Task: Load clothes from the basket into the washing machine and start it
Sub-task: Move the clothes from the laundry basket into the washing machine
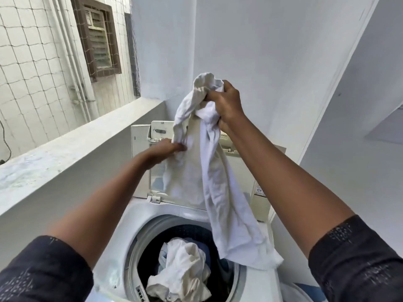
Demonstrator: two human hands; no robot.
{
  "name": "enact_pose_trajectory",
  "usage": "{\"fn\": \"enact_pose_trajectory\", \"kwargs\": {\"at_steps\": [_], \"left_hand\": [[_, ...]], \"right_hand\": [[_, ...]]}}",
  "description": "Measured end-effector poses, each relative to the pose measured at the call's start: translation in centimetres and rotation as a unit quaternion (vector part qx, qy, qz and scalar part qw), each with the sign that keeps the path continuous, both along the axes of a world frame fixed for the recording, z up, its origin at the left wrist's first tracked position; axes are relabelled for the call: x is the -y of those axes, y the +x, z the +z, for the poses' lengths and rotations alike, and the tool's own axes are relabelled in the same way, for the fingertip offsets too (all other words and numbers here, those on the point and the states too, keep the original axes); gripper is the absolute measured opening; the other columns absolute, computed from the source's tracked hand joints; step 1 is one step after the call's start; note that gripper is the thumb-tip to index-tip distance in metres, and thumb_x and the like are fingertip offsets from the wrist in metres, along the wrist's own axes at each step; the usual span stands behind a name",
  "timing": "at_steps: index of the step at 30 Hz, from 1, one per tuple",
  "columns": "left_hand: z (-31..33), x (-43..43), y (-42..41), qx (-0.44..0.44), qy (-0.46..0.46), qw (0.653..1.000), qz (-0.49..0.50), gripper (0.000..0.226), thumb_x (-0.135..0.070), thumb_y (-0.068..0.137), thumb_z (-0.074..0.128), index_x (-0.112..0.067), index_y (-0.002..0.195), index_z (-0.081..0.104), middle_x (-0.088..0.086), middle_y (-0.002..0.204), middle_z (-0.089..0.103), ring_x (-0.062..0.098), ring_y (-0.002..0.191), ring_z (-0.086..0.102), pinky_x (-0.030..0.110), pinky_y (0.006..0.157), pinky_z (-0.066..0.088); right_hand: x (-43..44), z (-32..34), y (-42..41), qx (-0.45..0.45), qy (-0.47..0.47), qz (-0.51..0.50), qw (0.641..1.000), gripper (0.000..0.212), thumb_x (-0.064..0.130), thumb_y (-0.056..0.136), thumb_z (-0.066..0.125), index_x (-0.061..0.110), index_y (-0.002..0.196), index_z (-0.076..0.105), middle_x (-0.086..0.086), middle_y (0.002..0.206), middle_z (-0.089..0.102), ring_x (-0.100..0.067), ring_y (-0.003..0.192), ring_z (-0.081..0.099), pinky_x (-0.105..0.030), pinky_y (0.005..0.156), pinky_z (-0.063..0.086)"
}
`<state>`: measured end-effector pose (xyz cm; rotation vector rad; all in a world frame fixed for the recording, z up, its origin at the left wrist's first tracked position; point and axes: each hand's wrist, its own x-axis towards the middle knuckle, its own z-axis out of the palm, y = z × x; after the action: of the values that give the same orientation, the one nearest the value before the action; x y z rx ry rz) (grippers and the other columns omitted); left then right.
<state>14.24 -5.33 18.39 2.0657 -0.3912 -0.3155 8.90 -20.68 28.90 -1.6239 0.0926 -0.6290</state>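
A long white garment (220,188) hangs above the open top-loading washing machine (192,212). My right hand (226,103) grips its bunched top, held high. My left hand (168,148) pinches a fold at its left edge, lower down. The garment's bottom end dangles over the right rim of the drum. Inside the drum lie a crumpled white cloth (181,271) and some dark blue clothes (205,249). The raised lid (158,162) stands upright behind the garment. The basket is not identifiable in view.
A low concrete parapet wall (65,153) runs along the left of the machine. White walls (272,62) close in behind and to the right. Beyond the parapet, netting covers a tiled wall with a brown window (98,38).
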Motion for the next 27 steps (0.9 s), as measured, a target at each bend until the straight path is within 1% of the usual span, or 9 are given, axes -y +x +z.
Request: {"fn": "enact_pose_trajectory", "kwargs": {"at_steps": [6,8,11,15,18,20,22,24,27], "left_hand": [[1.2,0.0,0.9,-0.093,-0.079,0.992,-0.023,0.036,-0.037,0.087,0.053,-0.010,0.109,0.061,0.015,0.099,0.061,0.025,0.091,0.056,0.038,0.085,0.045],[0.1,0.5,0.6,-0.120,-0.082,0.987,-0.066,0.017,-0.023,0.088,0.051,-0.010,0.093,0.061,0.012,0.088,0.065,0.020,0.080,0.061,0.027,0.076,0.049],[-3.2,1.7,-0.1,-0.206,-0.063,0.970,-0.111,0.029,-0.009,0.098,0.038,-0.010,0.079,0.059,-0.001,0.062,0.071,0.007,0.053,0.067,0.018,0.050,0.053],[-10.2,2.7,-0.6,-0.269,-0.011,0.955,-0.126,0.017,-0.022,0.091,0.052,-0.008,0.087,0.061,-0.001,0.068,0.073,0.008,0.062,0.069,0.024,0.063,0.058],[-17.2,2.5,0.2,-0.211,-0.048,0.976,-0.010,0.075,-0.056,0.066,0.071,-0.007,0.116,0.046,0.006,0.099,0.063,0.016,0.089,0.063,0.028,0.077,0.054],[-21.9,2.2,-0.3,-0.148,0.060,0.987,0.002,0.107,-0.063,0.052,0.072,-0.008,0.133,0.031,0.013,0.124,0.054,0.025,0.115,0.055,0.029,0.093,0.047],[-26.8,1.5,-1.7,-0.125,0.260,0.956,-0.057,0.109,-0.054,0.069,0.069,-0.008,0.149,0.010,0.018,0.152,0.027,0.033,0.142,0.027,0.039,0.114,0.027],[-31.3,0.5,-3.6,-0.142,0.413,0.886,-0.155,0.108,-0.045,0.080,0.067,-0.020,0.151,-0.010,0.018,0.158,-0.008,0.040,0.146,-0.001,0.045,0.120,0.010],[-36.1,-0.2,-6.4,-0.225,0.454,0.834,-0.219,0.115,-0.045,0.077,0.071,-0.039,0.145,-0.020,0.014,0.157,-0.021,0.046,0.144,-0.002,0.052,0.118,0.013]], "right_hand": [[0.3,1.8,-1.4,-0.080,-0.273,-0.078,0.955,0.009,0.011,0.071,0.063,0.012,0.080,0.060,-0.007,0.077,0.061,-0.025,0.083,0.059,-0.028,0.067,0.041],[0.0,0.7,-2.2,-0.136,-0.381,-0.072,0.912,0.017,0.013,0.076,0.059,0.022,0.089,0.064,-0.005,0.091,0.064,-0.025,0.094,0.061,-0.027,0.075,0.044],[-0.5,-3.8,-2.3,-0.222,-0.526,-0.041,0.820,0.036,0.020,0.086,0.051,0.025,0.121,0.060,-0.011,0.127,0.059,-0.031,0.118,0.056,-0.035,0.096,0.045],[-0.8,-12.1,-2.1,-0.349,-0.591,-0.001,0.727,0.039,0.017,0.094,0.043,0.021,0.131,0.053,-0.011,0.136,0.051,-0.031,0.124,0.052,-0.038,0.098,0.044],[-1.0,-19.5,-2.3,-0.459,-0.560,0.059,0.687,0.045,0.023,0.093,0.051,0.023,0.138,0.044,-0.012,0.144,0.034,-0.035,0.132,0.040,-0.045,0.105,0.040],[-1.2,-24.4,-2.5,-0.539,-0.546,0.111,0.632,0.059,0.024,0.087,0.064,0.018,0.140,0.040,-0.012,0.148,0.025,-0.040,0.133,0.036,-0.053,0.103,0.041],[-1.3,-29.1,-3.3,-0.580,-0.536,0.148,0.595,0.064,0.021,0.087,0.065,0.012,0.143,0.035,-0.013,0.150,0.022,-0.041,0.133,0.034,-0.056,0.101,0.040],[-1.1,-33.9,-4.6,-0.592,-0.524,0.202,0.578,0.066,0.016,0.089,0.061,0.014,0.147,0.028,-0.013,0.154,0.017,-0.040,0.137,0.028,-0.057,0.105,0.037],[-1.0,-40.3,-6.7,-0.597,-0.498,0.312,0.547,0.076,0.022,0.089,0.061,0.033,0.149,0.015,-0.007,0.159,-0.002,-0.037,0.144,0.014,-0.056,0.112,0.023]]}}
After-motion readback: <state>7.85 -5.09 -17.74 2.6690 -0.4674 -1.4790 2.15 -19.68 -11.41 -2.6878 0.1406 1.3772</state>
